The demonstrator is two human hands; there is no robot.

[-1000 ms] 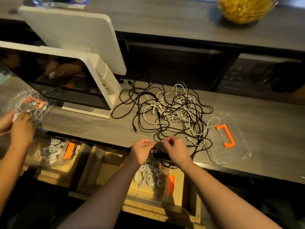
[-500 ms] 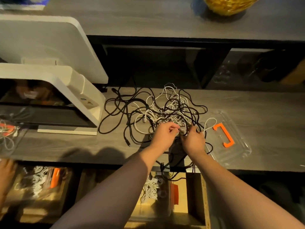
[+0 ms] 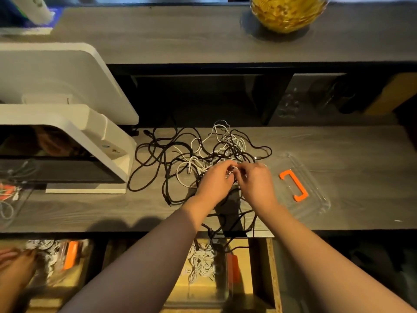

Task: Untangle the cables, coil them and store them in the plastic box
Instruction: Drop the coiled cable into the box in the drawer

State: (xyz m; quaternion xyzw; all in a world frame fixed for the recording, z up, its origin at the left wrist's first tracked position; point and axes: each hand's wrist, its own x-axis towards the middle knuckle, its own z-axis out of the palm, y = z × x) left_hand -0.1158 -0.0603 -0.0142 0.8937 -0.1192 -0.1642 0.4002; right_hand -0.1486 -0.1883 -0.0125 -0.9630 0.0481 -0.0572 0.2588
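Both hands are in the cable tangle (image 3: 203,159), mid tabletop (image 3: 349,150). Left hand (image 3: 216,179) and right hand (image 3: 255,181) meet at the near-right edge of the pile, fingers curled and pinched together on what looks like a white strand or connector; it's too small and blurred to say exactly what each holds. Working close together like that reads as picking one knot or freeing one end rather than dragging the whole mass. The tangle is a mix of black and white cables, loops spread left and far, a few black strands hanging over the near tabletop edge toward the plastic box (image 3: 203,272) below, which already has coiled white cables in it and an orange latch on its right side. Clear lid (image 3: 316,195) with orange handle (image 3: 293,185) lies flat just right of the hands, parked out of the way so the box is open for drop-in. White monitor (image 3: 67,123) sits at left, yellow glass bowl (image 3: 286,12) on the far shelf. Another person's hand (image 3: 13,265) at near left is on a second box. No readable labels or brand marks anywhere. My call: early on, most of the pile not yet sorted.
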